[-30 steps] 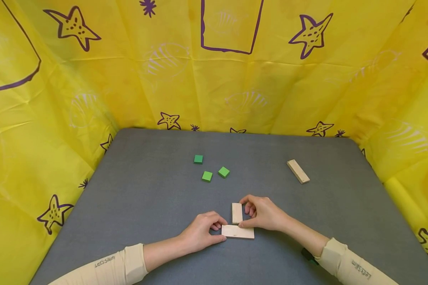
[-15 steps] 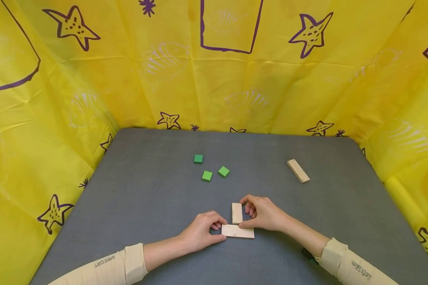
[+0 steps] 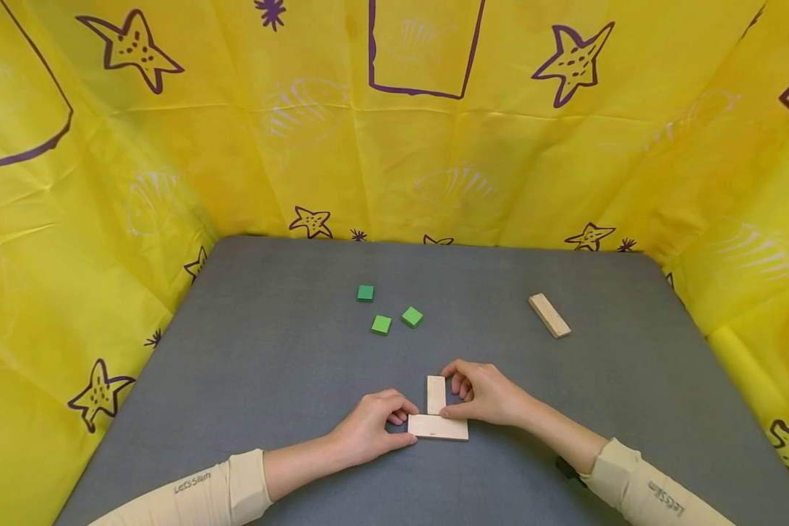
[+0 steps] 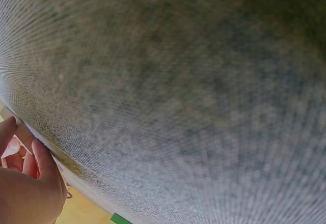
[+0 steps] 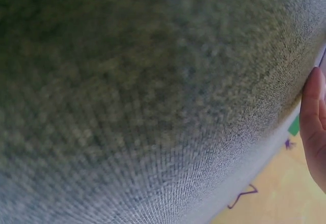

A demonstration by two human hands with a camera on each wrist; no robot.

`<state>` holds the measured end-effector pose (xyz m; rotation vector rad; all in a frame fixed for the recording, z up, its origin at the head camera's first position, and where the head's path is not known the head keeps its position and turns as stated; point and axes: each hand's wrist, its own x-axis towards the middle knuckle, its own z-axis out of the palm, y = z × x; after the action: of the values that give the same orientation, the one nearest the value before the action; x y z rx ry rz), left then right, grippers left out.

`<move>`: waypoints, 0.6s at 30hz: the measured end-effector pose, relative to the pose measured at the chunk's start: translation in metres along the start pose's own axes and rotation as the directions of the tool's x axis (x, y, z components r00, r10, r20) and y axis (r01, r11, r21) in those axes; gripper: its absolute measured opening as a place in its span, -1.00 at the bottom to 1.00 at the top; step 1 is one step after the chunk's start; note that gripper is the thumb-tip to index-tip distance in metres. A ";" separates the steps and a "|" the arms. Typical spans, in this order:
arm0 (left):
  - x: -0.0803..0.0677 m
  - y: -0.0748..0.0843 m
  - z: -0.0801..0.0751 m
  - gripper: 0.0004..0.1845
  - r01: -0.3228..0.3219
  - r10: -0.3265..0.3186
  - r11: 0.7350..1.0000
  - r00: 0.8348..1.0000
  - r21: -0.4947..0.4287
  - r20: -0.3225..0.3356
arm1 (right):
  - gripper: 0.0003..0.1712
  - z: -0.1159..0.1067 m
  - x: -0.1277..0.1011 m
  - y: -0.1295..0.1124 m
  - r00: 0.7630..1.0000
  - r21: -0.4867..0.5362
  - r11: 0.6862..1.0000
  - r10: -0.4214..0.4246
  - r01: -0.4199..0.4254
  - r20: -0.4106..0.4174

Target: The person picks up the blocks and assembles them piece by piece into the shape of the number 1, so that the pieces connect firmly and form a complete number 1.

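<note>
Two pale wooden blocks lie flat near the front middle of the grey table. One wooden block [image 3: 437, 429] runs left to right; my left hand [image 3: 376, 427] pinches its left end between thumb and index finger. The other wooden block [image 3: 436, 394] points away from me, its near end against the first block's far edge, forming an upside-down T. My right hand [image 3: 489, 393] holds this second block from the right, index fingertip at its far corner and thumb at its near corner. In the left wrist view, the fingers [image 4: 47, 163] sit around a block's end [image 4: 24, 136].
A third wooden block [image 3: 549, 315] lies slanted at the back right of the table [image 3: 269, 351]. Farther back, left of centre, are a dark green square block [image 3: 365, 294] and two light green ones [image 3: 380, 325]. A yellow patterned cloth [image 3: 394, 168] walls the table's back and sides.
The block pointing away from me has shifted very slightly toward me, closing the thin gap to the crosswise block. Both hands have stayed almost still.
</note>
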<state>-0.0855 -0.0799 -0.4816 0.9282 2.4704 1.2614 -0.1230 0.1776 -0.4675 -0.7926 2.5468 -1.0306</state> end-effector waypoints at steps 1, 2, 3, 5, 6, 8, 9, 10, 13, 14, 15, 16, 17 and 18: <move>0.000 0.000 0.000 -0.71 0.001 -0.001 1.000 1.000 0.002 -0.001 | -0.41 0.000 0.000 0.000 1.000 0.000 1.000 0.000 0.000 0.002; 0.000 0.000 0.000 -0.71 0.001 -0.001 1.000 1.000 0.005 -0.001 | -0.41 0.000 0.000 0.000 1.000 0.000 1.000 0.000 0.000 0.003; 0.000 0.000 0.000 -0.71 0.001 -0.001 1.000 1.000 0.007 -0.002 | -0.41 0.000 0.000 0.000 1.000 -0.001 1.000 0.002 -0.002 0.004; 0.000 0.000 0.000 -0.71 0.000 0.000 1.000 1.000 0.011 -0.003 | -0.41 0.000 0.000 0.000 1.000 0.000 1.000 0.001 -0.001 0.005; 0.000 -0.001 0.000 -0.71 -0.002 0.002 1.000 1.000 0.012 -0.004 | -0.41 0.000 0.000 0.000 1.000 0.001 1.000 -0.001 0.001 0.004; 0.000 -0.001 0.000 -0.71 -0.005 0.005 1.000 1.000 0.013 -0.004 | -0.41 0.000 0.000 0.000 1.000 0.002 1.000 -0.004 0.004 0.004; 0.000 -0.001 0.001 -0.71 -0.005 0.006 1.000 1.000 0.014 -0.005 | -0.41 0.000 0.000 0.000 1.000 0.003 1.000 -0.006 0.006 0.004; 0.000 -0.001 0.001 -0.71 -0.006 0.007 1.000 1.000 0.013 -0.006 | -0.41 0.000 0.000 0.000 1.000 0.004 1.000 -0.007 0.007 0.005; 0.000 -0.002 0.001 -0.71 -0.007 0.007 1.000 1.000 0.010 -0.006 | -0.41 0.000 0.000 0.001 1.000 0.004 1.000 -0.008 0.008 0.006; 0.000 -0.002 0.001 -0.71 -0.007 0.007 1.000 1.000 0.008 -0.006 | -0.41 0.000 0.000 0.001 1.000 0.004 1.000 -0.008 0.008 0.007; 0.000 -0.001 0.001 -0.71 -0.007 0.007 1.000 1.000 0.007 -0.007 | -0.41 0.000 0.000 0.001 1.000 0.003 1.000 -0.009 0.009 0.008; 0.000 -0.001 0.001 -0.72 -0.006 0.006 1.000 1.000 0.006 -0.006 | -0.41 0.000 0.000 0.001 1.000 0.003 1.000 -0.009 0.009 0.009; 0.000 -0.001 0.000 -0.72 -0.006 0.006 1.000 1.000 0.006 -0.005 | -0.41 0.000 0.000 0.002 1.000 0.004 1.000 -0.010 0.009 0.009; 0.000 -0.001 0.000 -0.72 -0.006 0.006 1.000 1.000 0.006 -0.005 | -0.41 -0.001 0.000 0.002 1.000 0.005 1.000 -0.010 0.010 0.009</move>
<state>-0.0858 -0.0803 -0.4829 0.9362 2.4783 1.2604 -0.1241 0.1786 -0.4683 -0.8072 2.5343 -1.0335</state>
